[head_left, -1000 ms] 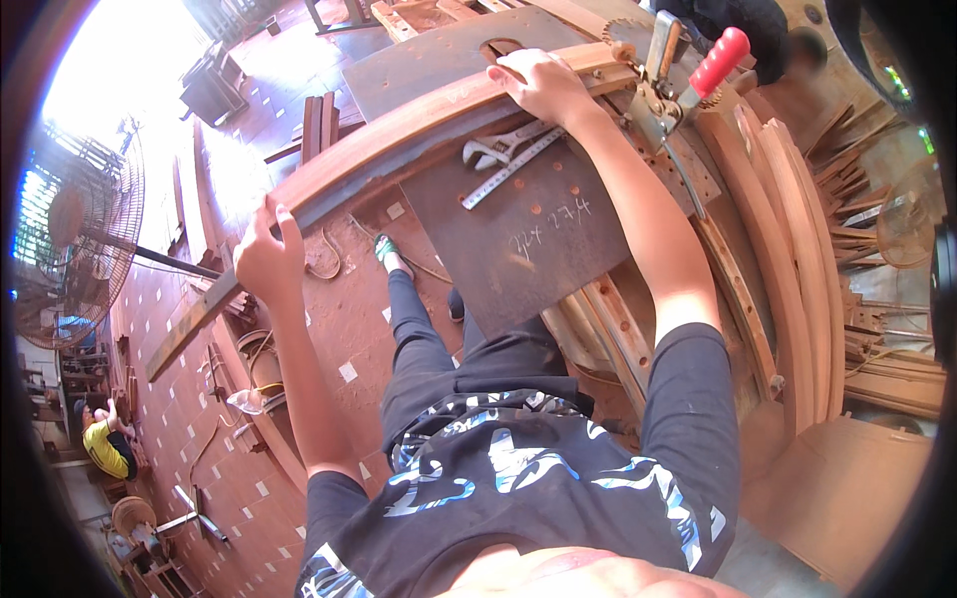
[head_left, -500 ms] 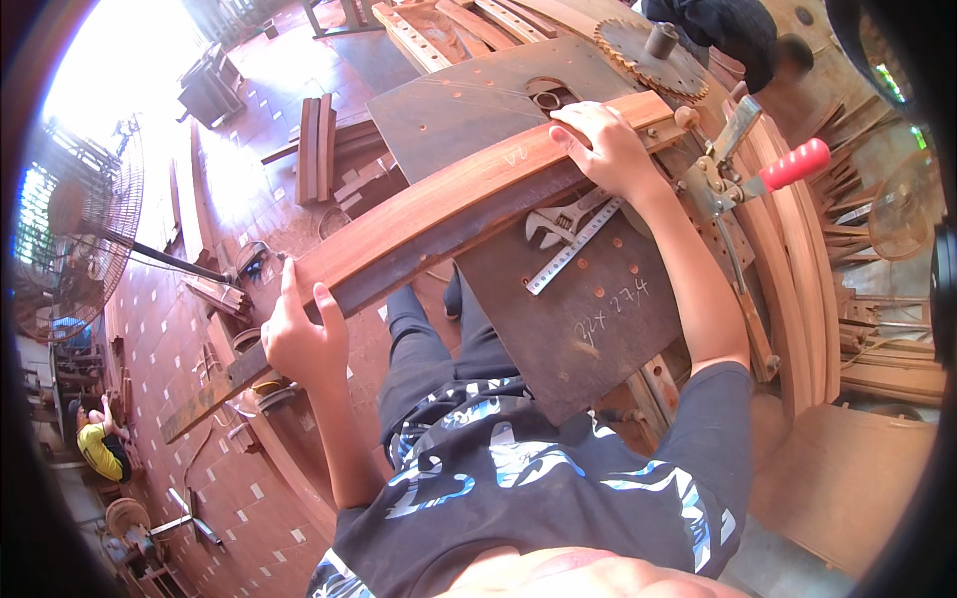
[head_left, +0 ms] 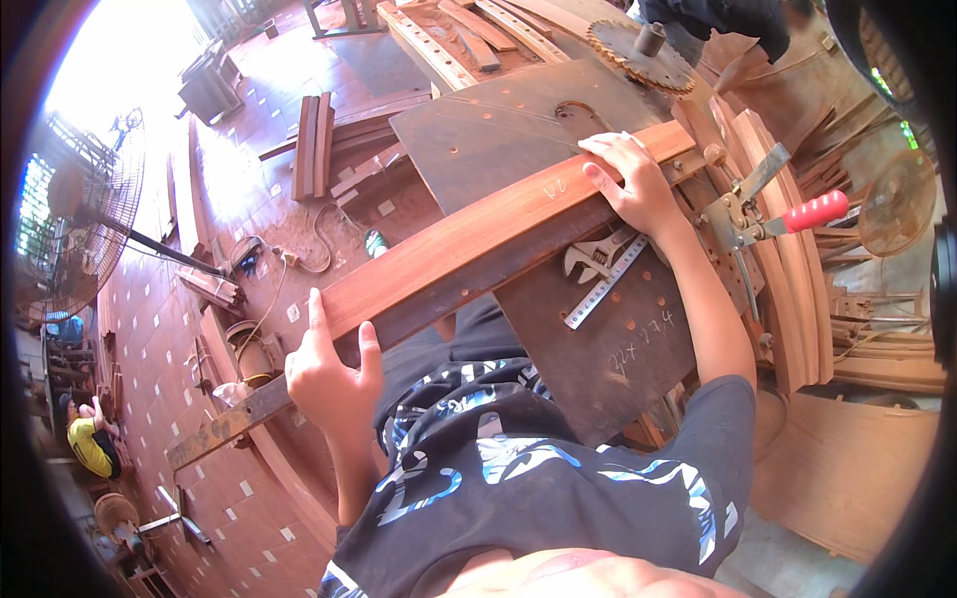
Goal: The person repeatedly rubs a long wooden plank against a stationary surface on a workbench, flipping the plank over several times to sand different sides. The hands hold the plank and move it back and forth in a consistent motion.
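Observation:
A long, slightly curved reddish wooden board [head_left: 469,234] lies along a dark jig [head_left: 469,282], with a pencil mark on its top. My right hand [head_left: 638,184] is closed over the board near its far right end, fingers across the top and thumb beside them. At the near left end, my left hand [head_left: 334,374] grips the board's end, index finger and thumb pointing up; its other fingers are partly hidden. Beside my right hand stands a toggle clamp with a red handle [head_left: 815,212]. An adjustable wrench [head_left: 595,257] and a steel ruler [head_left: 603,286] lie on the dark plate [head_left: 623,344].
A toothed circular saw blade [head_left: 643,60] lies beyond the board's right end, near another person's dark clothing [head_left: 713,22]. Curved wooden pieces [head_left: 788,289] are stacked at right. A fan [head_left: 75,219] stands at left; farther off a person in yellow [head_left: 92,446] sits low.
The board, jig, clamp, plate and both my hands have shifted right and lower in view. My hands keep their places on the board. A foot now shows beyond the board.

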`<state>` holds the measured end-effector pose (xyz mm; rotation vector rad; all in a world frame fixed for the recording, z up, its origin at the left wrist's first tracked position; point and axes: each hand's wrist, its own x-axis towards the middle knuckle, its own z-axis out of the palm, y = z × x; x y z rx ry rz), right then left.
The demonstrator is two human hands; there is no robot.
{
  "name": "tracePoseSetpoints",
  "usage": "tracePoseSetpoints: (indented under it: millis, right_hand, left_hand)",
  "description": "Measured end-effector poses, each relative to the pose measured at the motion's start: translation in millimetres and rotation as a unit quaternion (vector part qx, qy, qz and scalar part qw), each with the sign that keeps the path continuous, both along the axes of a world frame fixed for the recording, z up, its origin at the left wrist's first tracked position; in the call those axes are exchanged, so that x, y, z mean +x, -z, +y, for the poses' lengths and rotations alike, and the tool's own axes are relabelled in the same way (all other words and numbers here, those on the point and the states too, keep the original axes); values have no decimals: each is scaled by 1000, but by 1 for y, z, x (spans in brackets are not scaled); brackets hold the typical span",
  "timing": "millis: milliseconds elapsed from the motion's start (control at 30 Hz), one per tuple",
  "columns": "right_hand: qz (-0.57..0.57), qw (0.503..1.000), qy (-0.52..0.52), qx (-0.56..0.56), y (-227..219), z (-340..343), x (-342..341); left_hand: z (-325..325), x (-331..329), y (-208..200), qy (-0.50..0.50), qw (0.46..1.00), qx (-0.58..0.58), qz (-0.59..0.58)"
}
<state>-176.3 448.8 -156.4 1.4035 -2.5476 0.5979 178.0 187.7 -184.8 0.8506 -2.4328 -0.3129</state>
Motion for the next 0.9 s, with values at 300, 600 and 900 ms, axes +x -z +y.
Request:
tracePoseSetpoints:
  millis: [300, 600, 900]
  right_hand:
    - [-48, 994, -8, -95, -4, -5, -3]
    - [-31, 989, 0, -148, 3, -2, -4]
    - [-14, 989, 11, -146, 11, -4, -8]
  left_hand:
    - [2, 3, -9, 50, 998, 34, 15]
    - [11, 17, -5, 93, 992, -24, 83]
    - [50, 123, 138, 1, 973, 25, 230]
